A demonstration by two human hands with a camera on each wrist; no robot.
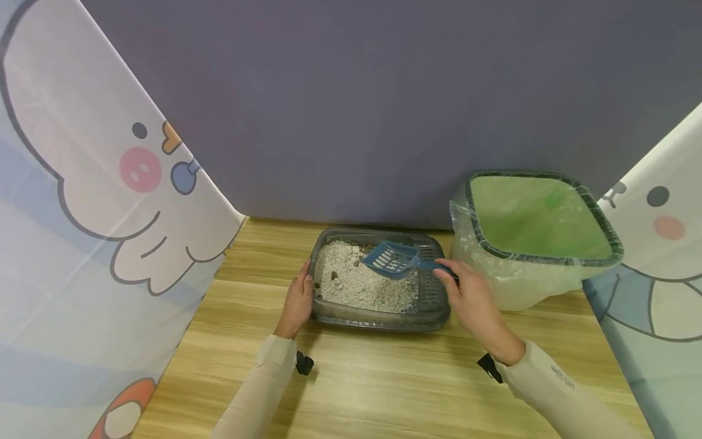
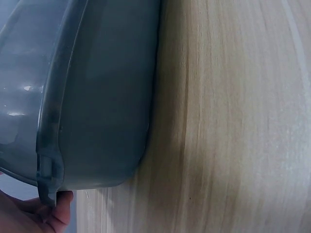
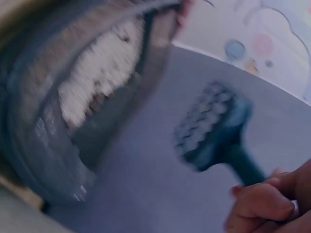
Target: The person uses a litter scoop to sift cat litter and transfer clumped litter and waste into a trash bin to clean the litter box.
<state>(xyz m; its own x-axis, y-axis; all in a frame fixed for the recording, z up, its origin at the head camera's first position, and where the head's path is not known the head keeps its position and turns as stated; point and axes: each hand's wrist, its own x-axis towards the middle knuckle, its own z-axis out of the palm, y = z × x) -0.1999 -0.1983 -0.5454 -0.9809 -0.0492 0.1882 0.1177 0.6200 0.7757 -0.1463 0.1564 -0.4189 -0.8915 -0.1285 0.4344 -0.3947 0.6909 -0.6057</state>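
A grey litter box [image 1: 378, 321] holds pale cat litter [image 1: 362, 286] with several dark clumps, mostly toward its back and left. My left hand [image 1: 298, 302] grips the box's left rim; in the left wrist view its fingers [image 2: 62, 213] curl under the rim's edge. Above the litter hangs a blue slotted litter scoop [image 1: 392, 259], its handle held in my right hand [image 1: 466, 292]. In the right wrist view the scoop [image 3: 214, 128] is blurred, and the fingers [image 3: 262, 204] wrap its handle. Whether anything lies in the scoop is hard to tell.
Right of the box stands a pale green bin [image 1: 548, 213] with a dark rim and a clear plastic liner hanging over its edge. A grey wall panel [image 1: 351, 122] rises behind, with printed cartoon sheets at both sides. Everything stands on a wood-grain table [image 1: 362, 384].
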